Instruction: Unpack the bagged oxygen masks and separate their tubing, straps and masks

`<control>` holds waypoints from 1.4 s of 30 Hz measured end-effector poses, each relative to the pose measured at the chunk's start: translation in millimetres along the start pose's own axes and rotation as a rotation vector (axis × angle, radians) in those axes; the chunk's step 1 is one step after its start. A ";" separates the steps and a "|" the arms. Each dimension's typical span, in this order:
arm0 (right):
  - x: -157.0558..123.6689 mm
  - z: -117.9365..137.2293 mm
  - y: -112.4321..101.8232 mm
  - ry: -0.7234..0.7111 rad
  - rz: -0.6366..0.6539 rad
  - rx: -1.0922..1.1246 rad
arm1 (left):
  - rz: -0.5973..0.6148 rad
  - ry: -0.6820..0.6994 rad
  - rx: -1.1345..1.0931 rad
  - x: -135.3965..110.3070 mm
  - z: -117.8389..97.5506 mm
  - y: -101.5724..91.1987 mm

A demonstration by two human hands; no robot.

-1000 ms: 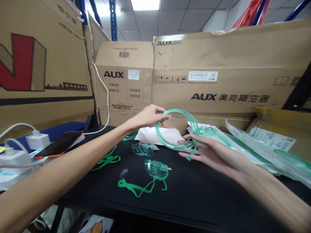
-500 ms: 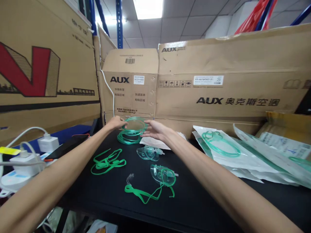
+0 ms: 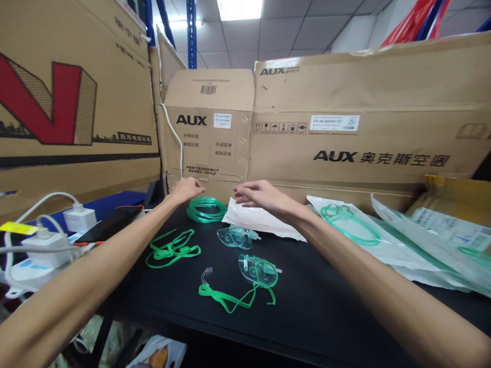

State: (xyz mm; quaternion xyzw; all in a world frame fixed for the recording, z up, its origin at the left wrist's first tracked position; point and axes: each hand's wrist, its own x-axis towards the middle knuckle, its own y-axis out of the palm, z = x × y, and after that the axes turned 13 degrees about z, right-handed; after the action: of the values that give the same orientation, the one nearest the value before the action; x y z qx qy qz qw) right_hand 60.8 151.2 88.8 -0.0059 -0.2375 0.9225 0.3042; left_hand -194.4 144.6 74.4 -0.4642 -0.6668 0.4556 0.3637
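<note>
A coil of green tubing (image 3: 203,220) lies on the black table. Above its left side is my left hand (image 3: 187,189), fingers loosely bent and holding nothing. On the other side, my right hand (image 3: 264,196) hovers over a white pouch (image 3: 264,225), empty, with fingers partly spread. Nearer me lie two clear green masks, a far mask (image 3: 238,237) and a near mask (image 3: 257,271) with a green elastic strap (image 3: 222,296) trailing from it. A tangle of green strap (image 3: 174,250) rests to the left. A small clear piece (image 3: 206,276) sits beside the near strap.
White pouches (image 3: 349,217) with green tubing are piled on the right, by an open cardboard box (image 3: 452,197). Tall cardboard panels (image 3: 345,143) stand behind. On the left are a phone (image 3: 109,223), chargers (image 3: 80,217) and white cables.
The upper loops of tubing that were between my hands now rest on the coil. Both hands have let go and lifted; my right hand has moved away to the right.
</note>
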 end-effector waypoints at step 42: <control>-168.5 -28.4 -0.2 0.056 -0.300 -0.307 | 0.307 0.373 0.262 -159.4 -12.4 46.0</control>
State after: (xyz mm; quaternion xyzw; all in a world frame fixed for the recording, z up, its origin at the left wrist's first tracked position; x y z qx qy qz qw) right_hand 202.6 68.6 41.2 -0.0426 -0.3650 0.8194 0.4400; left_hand -121.4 3.5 25.0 -0.5848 -0.4454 0.4946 0.4637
